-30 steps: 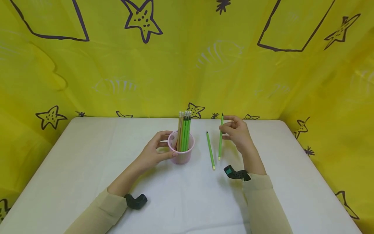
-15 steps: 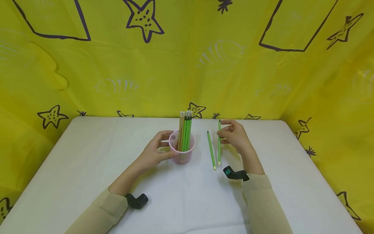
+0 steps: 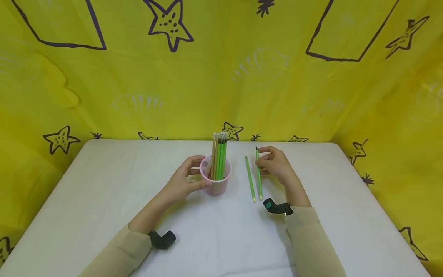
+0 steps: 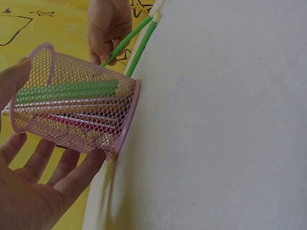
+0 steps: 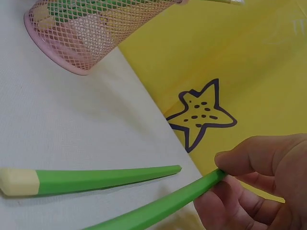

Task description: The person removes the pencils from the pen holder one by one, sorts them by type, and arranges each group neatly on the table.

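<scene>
White worktop (image 3: 104, 192) here, spreading out all around the pink mesh cup (image 3: 217, 187), with a faint crease running across it in front of the cup. Behind the cup and off to both sides rises a yellow sheet (image 3: 207, 84), printed with dark outlined starfish (image 3: 62, 139) and pale fish (image 3: 263, 65).

To the cup itself, and it's upright, nicely filled! Golden pencils (image 3: 214, 157) poke up out of it, white-ended, alongside green pencils (image 3: 221, 157) showing dark points at the top; through the mesh there's a red stick (image 4: 81, 123) slanting low inside the cup.

On the cup's left, the left hand (image 3: 180, 182) has its grip curved about the wall, thumb on the near side, fingers on the far side. Over to the cup's right lies one loose green pencil (image 3: 250, 179), point away from the person. Just beyond that, farther right of the cup, the right hand (image 3: 277, 163) has its grip pinching a second green pencil (image 3: 259, 179), thumb and fingers near the dark point, pale end towards the person.
</scene>
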The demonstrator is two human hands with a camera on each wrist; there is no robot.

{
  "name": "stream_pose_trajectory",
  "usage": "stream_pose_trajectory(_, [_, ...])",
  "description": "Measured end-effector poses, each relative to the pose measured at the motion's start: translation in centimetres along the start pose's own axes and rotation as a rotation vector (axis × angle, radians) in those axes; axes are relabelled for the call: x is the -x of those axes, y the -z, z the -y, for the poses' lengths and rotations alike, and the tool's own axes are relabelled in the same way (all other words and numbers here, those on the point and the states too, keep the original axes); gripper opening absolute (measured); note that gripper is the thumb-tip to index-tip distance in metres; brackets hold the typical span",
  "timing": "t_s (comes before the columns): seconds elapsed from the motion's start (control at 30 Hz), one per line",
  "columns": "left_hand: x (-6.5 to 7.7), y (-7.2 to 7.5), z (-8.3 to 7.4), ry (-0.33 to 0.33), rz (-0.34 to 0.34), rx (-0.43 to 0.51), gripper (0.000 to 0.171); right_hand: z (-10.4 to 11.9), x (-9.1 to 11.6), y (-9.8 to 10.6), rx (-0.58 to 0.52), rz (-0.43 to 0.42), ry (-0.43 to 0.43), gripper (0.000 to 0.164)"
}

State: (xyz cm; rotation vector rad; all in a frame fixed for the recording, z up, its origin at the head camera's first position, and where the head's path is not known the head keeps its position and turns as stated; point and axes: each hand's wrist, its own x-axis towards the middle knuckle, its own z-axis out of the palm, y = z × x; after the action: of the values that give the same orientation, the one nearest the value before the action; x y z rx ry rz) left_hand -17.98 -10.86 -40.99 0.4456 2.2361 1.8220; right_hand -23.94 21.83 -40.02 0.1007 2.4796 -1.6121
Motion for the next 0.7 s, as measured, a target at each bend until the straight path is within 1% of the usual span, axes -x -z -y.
stream_pose_trajectory(0.1, [-0.1, 0.0, -0.1, -0.006, 0.001, 0.000, 0.077, -0.1, 0.0, 0.0, 0.012, 0.006, -0.013, 0.052])
stream_pose_trajectory(0.33, [0.0, 0.1, -0.1, 0.012, -0.004, -0.007, 0.076, -0.4, -0.2, -0.4, 0.046, 0.013, -0.055, 0.052])
stream_pose_trajectory(0.5, [0.0, 0.1, 0.0, 0.020, -0.003, -0.011, 0.079, -0.6, -0.5, -1.1, 0.101, 0.012, -0.054, 0.049])
stream_pose_trajectory(0.7, [0.0, 0.2, 0.0, 0.010, 0.000, -0.009, 0.078, -1.0, -0.6, -1.7, 0.139, 0.001, -0.055, 0.048])
